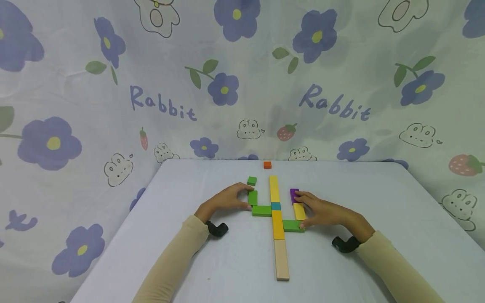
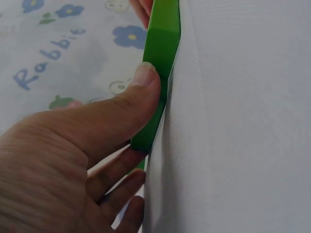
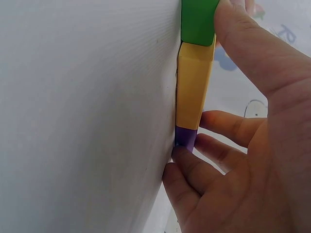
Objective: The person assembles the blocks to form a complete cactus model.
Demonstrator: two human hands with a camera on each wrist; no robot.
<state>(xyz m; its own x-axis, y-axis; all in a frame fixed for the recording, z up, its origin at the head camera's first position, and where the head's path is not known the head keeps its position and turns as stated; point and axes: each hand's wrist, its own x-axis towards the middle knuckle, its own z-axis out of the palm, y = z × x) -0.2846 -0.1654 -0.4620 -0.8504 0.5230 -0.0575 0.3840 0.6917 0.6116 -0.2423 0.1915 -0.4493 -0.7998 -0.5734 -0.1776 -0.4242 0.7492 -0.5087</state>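
Flat coloured blocks lie on a white table, joined into a figure. My left hand [image 1: 230,198] spans the upright green block [image 1: 253,198], fingertips at its far end and thumb at its near end. In the left wrist view that thumb presses by the joint with the sideways green block [image 2: 163,34]. My right hand [image 1: 322,210] pinches a short row from its ends. Its fingers touch the purple block [image 3: 186,136] and its thumb the right-hand green block [image 3: 198,22], with a yellow block [image 3: 193,87] between them.
Down the middle runs a line of a yellow block [image 1: 274,188], a small blue block [image 1: 276,206], an orange-yellow block [image 1: 278,225] and a beige block [image 1: 281,260]. A small green block [image 1: 251,181] lies beyond my left fingers. An orange block [image 1: 267,165] sits near the far edge.
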